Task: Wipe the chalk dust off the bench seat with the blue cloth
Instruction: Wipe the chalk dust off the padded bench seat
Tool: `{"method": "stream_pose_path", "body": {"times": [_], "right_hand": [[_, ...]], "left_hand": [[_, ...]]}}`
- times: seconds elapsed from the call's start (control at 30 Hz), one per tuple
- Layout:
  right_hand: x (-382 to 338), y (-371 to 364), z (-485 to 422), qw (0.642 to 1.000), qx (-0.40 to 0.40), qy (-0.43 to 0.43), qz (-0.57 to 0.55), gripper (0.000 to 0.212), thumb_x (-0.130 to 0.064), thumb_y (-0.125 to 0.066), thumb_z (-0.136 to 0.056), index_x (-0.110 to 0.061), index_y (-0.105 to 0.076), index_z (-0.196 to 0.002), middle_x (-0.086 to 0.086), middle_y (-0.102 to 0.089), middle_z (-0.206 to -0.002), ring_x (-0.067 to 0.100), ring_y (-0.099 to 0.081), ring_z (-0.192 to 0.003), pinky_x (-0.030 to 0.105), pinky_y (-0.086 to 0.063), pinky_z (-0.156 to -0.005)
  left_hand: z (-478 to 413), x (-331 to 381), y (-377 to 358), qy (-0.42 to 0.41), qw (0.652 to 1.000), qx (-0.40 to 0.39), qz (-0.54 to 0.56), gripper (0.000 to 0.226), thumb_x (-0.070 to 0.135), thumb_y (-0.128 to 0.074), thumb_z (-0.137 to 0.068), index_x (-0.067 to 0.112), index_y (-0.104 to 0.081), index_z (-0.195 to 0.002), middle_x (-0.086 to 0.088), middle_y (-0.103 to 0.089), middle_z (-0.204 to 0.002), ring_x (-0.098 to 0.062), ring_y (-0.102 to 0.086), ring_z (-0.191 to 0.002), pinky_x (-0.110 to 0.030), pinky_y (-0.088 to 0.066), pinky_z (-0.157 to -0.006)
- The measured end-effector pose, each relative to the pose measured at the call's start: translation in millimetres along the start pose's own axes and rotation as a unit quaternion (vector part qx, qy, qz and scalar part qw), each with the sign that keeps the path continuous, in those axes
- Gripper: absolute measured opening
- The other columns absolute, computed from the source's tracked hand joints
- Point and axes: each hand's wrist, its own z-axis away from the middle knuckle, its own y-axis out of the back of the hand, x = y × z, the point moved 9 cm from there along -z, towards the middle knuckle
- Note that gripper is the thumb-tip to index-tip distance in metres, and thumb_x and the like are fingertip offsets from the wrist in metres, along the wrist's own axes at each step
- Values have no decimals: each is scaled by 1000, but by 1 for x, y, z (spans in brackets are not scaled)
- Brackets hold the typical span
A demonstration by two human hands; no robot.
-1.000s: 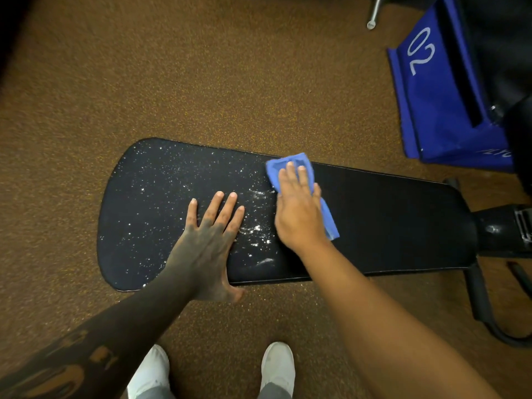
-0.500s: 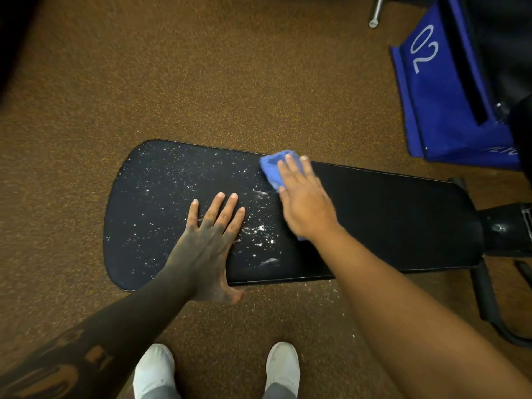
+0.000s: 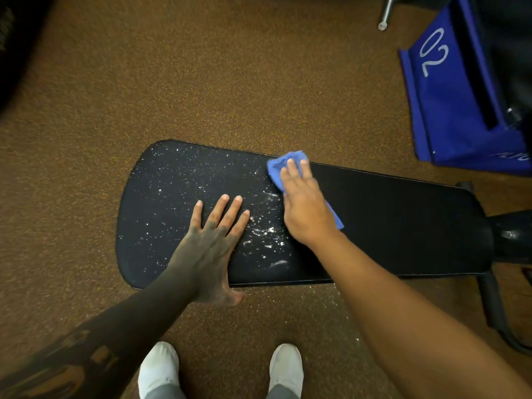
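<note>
Right hand (image 3: 306, 210) flat on blue cloth (image 3: 277, 167), left hand (image 3: 211, 243) splayed on bench seat (image 3: 388, 220), bag (image 3: 449, 110) contents unclear

This place looks like a gym or a training room. The floor (image 3: 201, 82) has a brown speckled covering, like the matting of a sport hall. On it stands a long black padded bench seat (image 3: 388, 226) on a dark frame (image 3: 512, 234), with white chalk dust (image 3: 264, 231) scattered over its wide end. At the far right there is a blue fabric container (image 3: 449, 116) marked "02", a shiny metal tube (image 3: 385, 12) shows at the top edge, and the person wears white sport shoes (image 3: 158, 367).
</note>
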Motion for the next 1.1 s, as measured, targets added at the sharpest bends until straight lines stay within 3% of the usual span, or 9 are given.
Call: {"method": "stream_pose_path", "body": {"times": [0.1,0.3,0.43,0.5,0.67,0.87,0.93,1.03,1.1], "right_hand": [[-8,-3,15,994,-42,93,38,54,-5,-43,-98,-8,-30,-150,6,-20,-162,24,-4,-151,40,-16,-120],[22,11,2,987,65,-144,-15,51,-5,-38,-97,-4,-31,-148,10,-19,-162,29,-2,-150,44,-19,-120],[-40,-13,33,1000,8,8,11,53,-10,-39,-98,-5,-29,-150,9,-19,-162,28,-1,-151,42,-14,-119],[-33,-10,37,999,-11,32,22,53,-10,-37,-100,-8,-26,-151,5,-16,-163,25,1,-151,40,-11,-120],[13,4,15,989,56,-135,-1,53,-4,-37,-97,-5,-31,-149,8,-17,-162,26,0,-151,44,-17,-120],[-26,-11,44,995,-25,81,44,52,-8,-41,-97,-5,-33,-148,9,-23,-160,27,-7,-150,42,-17,-120],[7,3,36,999,15,19,36,51,-6,-39,-95,-1,-38,-145,13,-28,-158,32,-14,-149,49,-24,-118],[51,15,29,981,74,-179,-4,50,-4,-34,-96,1,-36,-145,13,-23,-160,32,-8,-150,47,-23,-118],[29,9,36,977,92,-194,-8,50,-5,-37,-96,1,-34,-146,14,-21,-160,33,-5,-150,45,-20,-119]], "left_hand": [[0,0,-1,-1,1000,-3,5,151,102,-40,-47,13,19,-155,-11,30,-163,-31,28,-150,-63,9,-121],[0,-1,-2,2,1000,-7,1,151,101,-40,-48,12,15,-156,-12,28,-164,-31,26,-151,-63,7,-122],[0,0,-1,3,1000,-10,-3,150,101,-38,-48,10,14,-156,-13,28,-163,-32,27,-150,-63,7,-121],[0,-1,-1,4,1000,-9,0,149,100,-39,-49,10,13,-156,-13,28,-163,-32,26,-150,-62,7,-122],[1,-2,0,3,1000,-8,2,147,97,-42,-51,11,12,-157,-12,26,-164,-31,25,-151,-62,5,-122],[2,-2,1,7,1000,-6,2,146,95,-43,-52,8,9,-157,-13,23,-165,-31,23,-152,-62,4,-122],[2,-3,2,9,1000,-1,6,145,93,-43,-52,8,9,-157,-13,22,-165,-31,23,-152,-62,4,-123],[1,-3,1,3,1000,-1,6,146,96,-44,-52,9,11,-156,-12,23,-165,-31,23,-152,-61,4,-123],[2,-4,-2,5,1000,-4,-2,147,97,-43,-52,9,13,-156,-13,24,-165,-31,24,-151,-61,5,-123]]}}
